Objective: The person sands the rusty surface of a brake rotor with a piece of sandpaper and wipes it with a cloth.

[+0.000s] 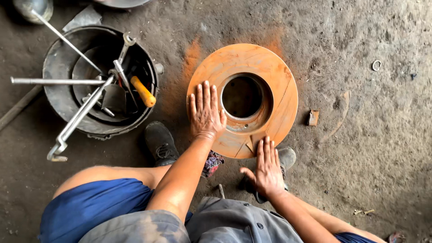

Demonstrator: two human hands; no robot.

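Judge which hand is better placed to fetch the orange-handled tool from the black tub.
Left, probably. The left hand lies flat on the orange ring on the side nearest the black tub holding the orange-handled tool. The right hand presses the ring's near edge, farther off.

Your hands rest on an orange disc [270,76] with a dark centre hole. Orange dust tints the grey-brown floor [378,148]. The black tub [56,67] holds silver tools [81,114] and an orange handle [143,91]. Your shorts [90,204] are blue.

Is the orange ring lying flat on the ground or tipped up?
Flat. The orange ring lies face-up on the dirt floor, both palms pressed on it.
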